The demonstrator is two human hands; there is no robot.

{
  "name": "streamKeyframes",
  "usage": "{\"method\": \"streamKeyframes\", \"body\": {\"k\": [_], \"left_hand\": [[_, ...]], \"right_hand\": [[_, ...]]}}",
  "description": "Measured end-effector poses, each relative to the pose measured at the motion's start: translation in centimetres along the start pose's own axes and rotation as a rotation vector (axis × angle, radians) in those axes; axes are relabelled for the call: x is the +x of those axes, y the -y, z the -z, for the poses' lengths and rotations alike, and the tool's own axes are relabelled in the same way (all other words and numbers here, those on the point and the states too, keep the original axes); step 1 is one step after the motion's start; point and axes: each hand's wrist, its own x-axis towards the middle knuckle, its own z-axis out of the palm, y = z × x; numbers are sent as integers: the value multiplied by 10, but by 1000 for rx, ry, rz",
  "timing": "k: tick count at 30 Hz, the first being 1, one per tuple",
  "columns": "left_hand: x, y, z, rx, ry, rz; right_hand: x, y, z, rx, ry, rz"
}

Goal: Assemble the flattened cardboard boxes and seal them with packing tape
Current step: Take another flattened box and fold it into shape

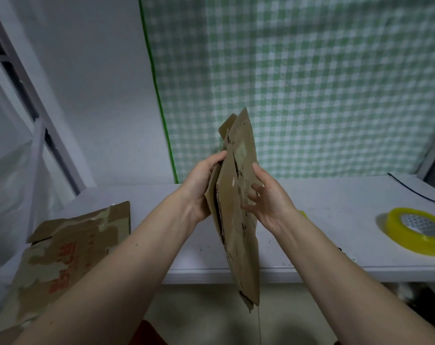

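Two bare forearms reach forward over a white table (311, 195). Between them, a flattened cardboard box (238, 202) is held on edge, upright and slightly tilted, above the table's near edge. The left hand (201, 185) grips its left side, fingers mostly hidden behind the cardboard. The right hand (268, 195) holds the right face, fingers curled against it. A second flattened box (69, 250) lies left, partly covered by the left arm. A yellow packing tape roll (415, 230) lies right, cut off.

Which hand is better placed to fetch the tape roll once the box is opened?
Probably the right hand: the yellow tape roll lies on the table to its right, while the left hand grips the flattened box on the far side.
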Motion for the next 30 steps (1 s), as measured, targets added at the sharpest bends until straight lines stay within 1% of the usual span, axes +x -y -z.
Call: {"method": "streamKeyframes", "body": {"k": [4,6,9,11,13,15,18,21,25,30], "left_hand": [[-6,-9,1,71,-44,19],[-6,-16,0,183,-34,37],[-8,-19,-3,352,19,43],[-8,-20,-8,445,18,16],[-7,-22,-12,527,17,-13],[-9,-22,-14,614,52,-38],[-14,-19,-20,745,95,-70],[-16,-18,-22,803,115,-81],[-20,-25,-15,829,88,-87],[-29,-40,-1,806,3,-98]], "right_hand": [[1,-1,2,5,-73,-42],[1,-1,0,-1,-104,-67],[3,-1,-8,-32,-107,-109],[3,10,-16,-46,-89,-118],[5,28,-22,-82,-108,-117],[8,49,-27,-125,-136,-126],[14,71,-33,-141,-187,-202],[20,82,-36,-104,-266,-241],[30,84,-38,-97,-282,-287],[30,86,-41,-235,-307,-206]]}}
